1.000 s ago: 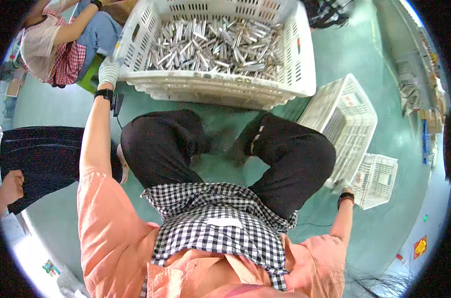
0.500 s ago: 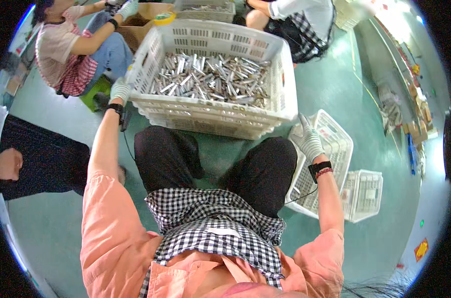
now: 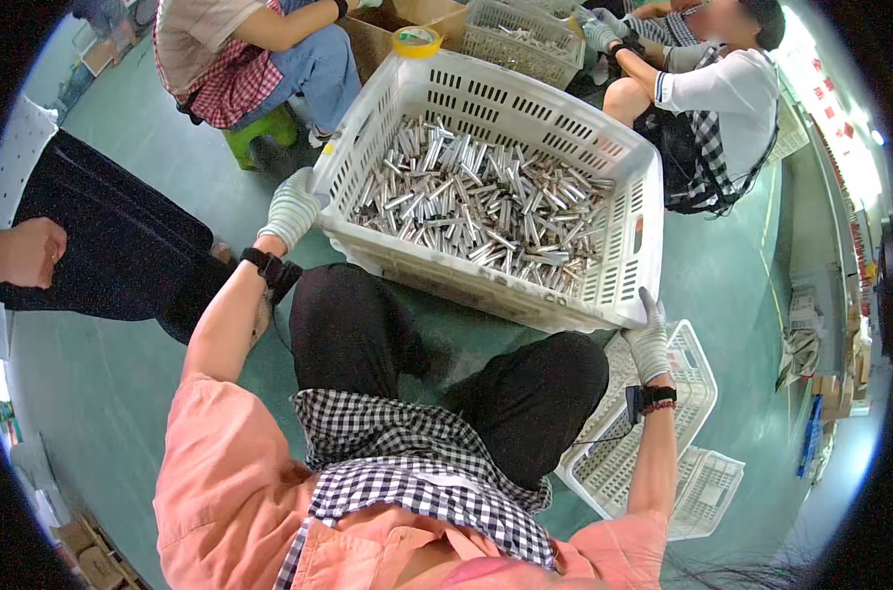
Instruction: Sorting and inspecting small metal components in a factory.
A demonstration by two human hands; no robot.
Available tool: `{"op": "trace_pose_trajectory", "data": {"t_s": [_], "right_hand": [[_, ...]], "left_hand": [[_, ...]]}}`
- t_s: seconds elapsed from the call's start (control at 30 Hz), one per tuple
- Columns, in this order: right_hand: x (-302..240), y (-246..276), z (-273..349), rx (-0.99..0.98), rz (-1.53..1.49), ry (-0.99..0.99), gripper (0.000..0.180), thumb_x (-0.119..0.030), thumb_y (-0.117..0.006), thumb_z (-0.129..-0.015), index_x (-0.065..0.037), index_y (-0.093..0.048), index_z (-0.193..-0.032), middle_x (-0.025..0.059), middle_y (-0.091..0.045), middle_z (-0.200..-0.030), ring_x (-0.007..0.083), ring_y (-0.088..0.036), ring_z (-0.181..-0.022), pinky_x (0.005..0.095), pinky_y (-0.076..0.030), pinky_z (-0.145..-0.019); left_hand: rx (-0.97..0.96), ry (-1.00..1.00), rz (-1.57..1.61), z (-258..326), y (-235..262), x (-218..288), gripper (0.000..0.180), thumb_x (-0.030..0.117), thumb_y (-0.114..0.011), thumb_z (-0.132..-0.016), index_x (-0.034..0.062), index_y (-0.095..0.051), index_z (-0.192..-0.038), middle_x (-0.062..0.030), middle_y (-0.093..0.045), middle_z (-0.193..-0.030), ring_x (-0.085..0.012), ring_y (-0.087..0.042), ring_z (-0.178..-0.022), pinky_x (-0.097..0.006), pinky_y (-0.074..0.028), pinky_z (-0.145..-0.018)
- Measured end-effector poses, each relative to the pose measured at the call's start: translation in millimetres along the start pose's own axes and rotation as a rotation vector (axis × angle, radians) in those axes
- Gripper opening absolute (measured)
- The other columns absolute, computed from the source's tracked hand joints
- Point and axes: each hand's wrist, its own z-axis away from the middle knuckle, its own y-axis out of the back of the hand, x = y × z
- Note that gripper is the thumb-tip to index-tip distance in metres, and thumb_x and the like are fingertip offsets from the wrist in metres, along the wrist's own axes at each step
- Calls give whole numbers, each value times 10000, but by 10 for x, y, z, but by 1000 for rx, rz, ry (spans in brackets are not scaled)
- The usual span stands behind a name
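A large white plastic crate (image 3: 456,273) stands in front of my knees, holding a spread heap of short silver metal pieces (image 3: 486,197), narrow like small tubes or strips. My left hand (image 3: 294,209), in a striped work glove, grips the rim at the crate's near left corner. At the near right corner my right hand (image 3: 650,342), gloved alike, holds the rim with one finger laid up along the side; its other fingers are partly hidden. A roll of yellow tape (image 3: 417,41) rests at the crate's far left corner.
Beside my right knee are a white crate (image 3: 697,379) and a smaller white basket (image 3: 710,482). Farther off stand a cardboard box (image 3: 446,22) and a grey-white crate (image 3: 520,59). Co-workers sit at far left and far right; a person in dark trousers (image 3: 102,236) is at left.
My right hand has come from beside the crate onto its near right corner. My view has turned, and the crate now sits more slanted, its right end nearer me. My left hand stays at the left corner.
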Motion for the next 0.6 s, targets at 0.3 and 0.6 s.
{"op": "trace_pose_trajectory", "data": {"t_s": [0.3, 0.6], "right_hand": [[-387, 133, -260, 175, -1185, -769, 750, -42, -739, -861, -60, -372, -1514, 164, -502, -1409, 335, -550, -1242, 455, -492, -1033], [-306, 240, -430, 151, -1199, -783, 527, 76, -670, -847, -54, -556, -1344, 166, -550, -1354, 282, -580, -1223, 341, -493, -1046]], "left_hand": [[-55, -3, -57, 330, 409, 647, 574, 106, -769, -764, -29, -596, -1295, -212, -717, -1136, -295, -702, -1042, -367, -535, -919], [-60, -12, 134, 317, 358, 605, 562, 11, -723, -773, -49, -581, -1314, -177, -728, -1119, -227, -696, -995, -330, -537, -905]]}}
